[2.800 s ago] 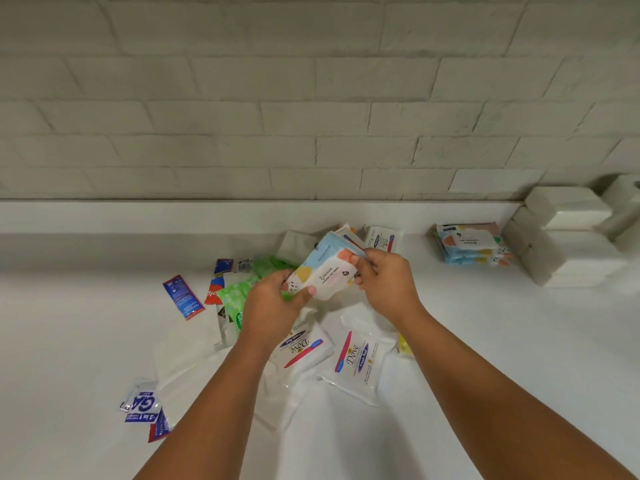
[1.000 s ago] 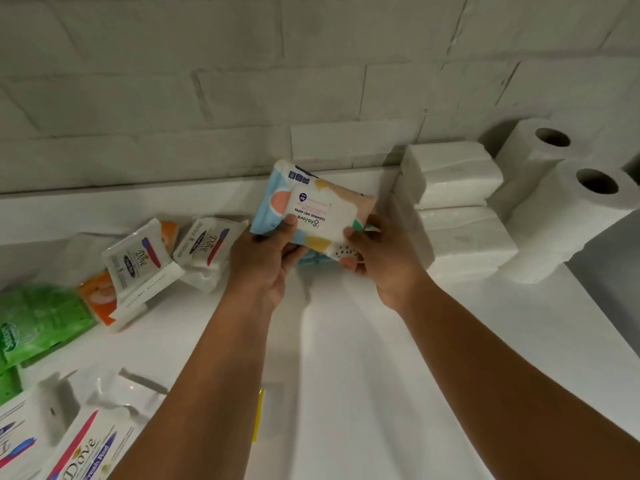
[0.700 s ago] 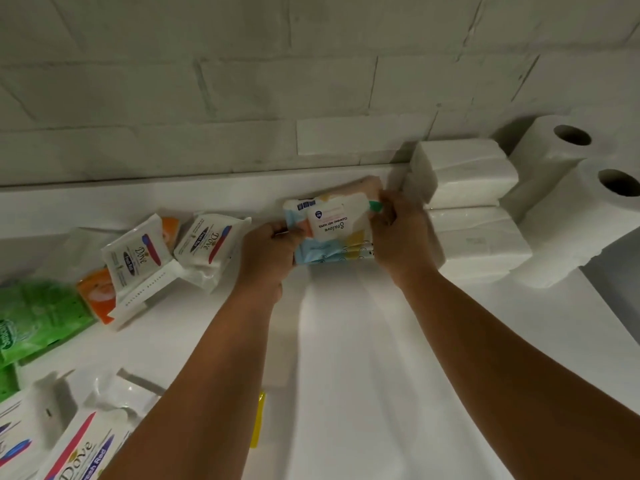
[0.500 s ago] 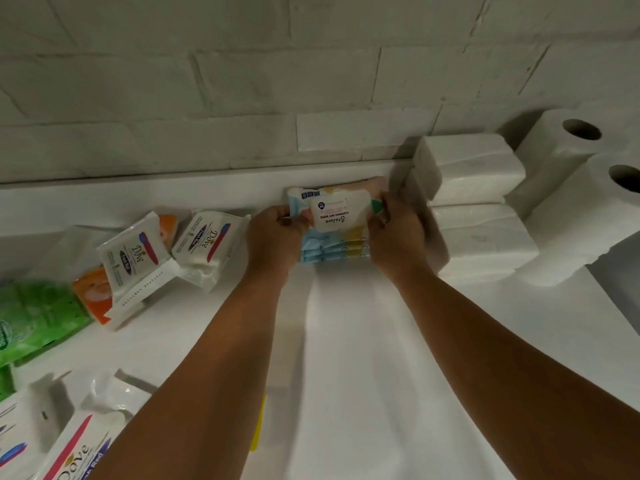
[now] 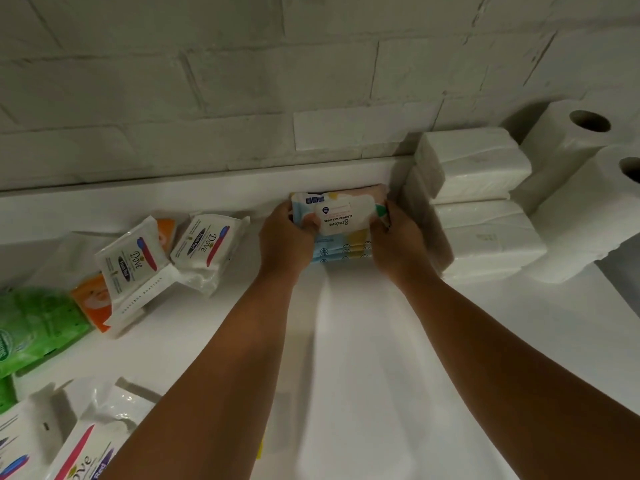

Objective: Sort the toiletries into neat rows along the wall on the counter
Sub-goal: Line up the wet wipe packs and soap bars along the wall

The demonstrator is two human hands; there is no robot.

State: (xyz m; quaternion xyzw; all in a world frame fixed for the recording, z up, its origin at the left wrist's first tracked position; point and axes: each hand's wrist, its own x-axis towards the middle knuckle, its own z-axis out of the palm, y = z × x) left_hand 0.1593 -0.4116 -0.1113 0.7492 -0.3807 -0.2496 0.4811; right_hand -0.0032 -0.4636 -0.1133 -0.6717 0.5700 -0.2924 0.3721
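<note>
Green pack [image 5: 34,327]: far left, flat on the table [image 5: 346,358], unsorted.
Orange pack [image 5: 91,306]: just beside the green one, partly under one of the Dove packs [image 5: 133,265].
Dove packs: two tilted, overlapping, near the wall [image 5: 242,81]; more at the lower left edge; none in a row yet.
Left hand [image 5: 284,244]: grip curled round the left end of the wipes pack [image 5: 341,211].
Wipes pack: pastel, label up, on a stack [image 5: 341,251] of like packs against the back ledge [image 5: 173,199], just beside the tissue bundles [image 5: 474,168].
Right hand [image 5: 398,247]: grip curled round the pack's right end, close against the bundles; touching or not, cannot tell.
Tissue bundles: white, stacked two high, at the wall.
Paper rolls [image 5: 568,147]: two, far right.
Step in hand: seating the pack on its stack.
Handling note: square both ends with the packs beneath, press the rear edge to the ledge, then loosen both grips together so the soft pack does not slide off.
</note>
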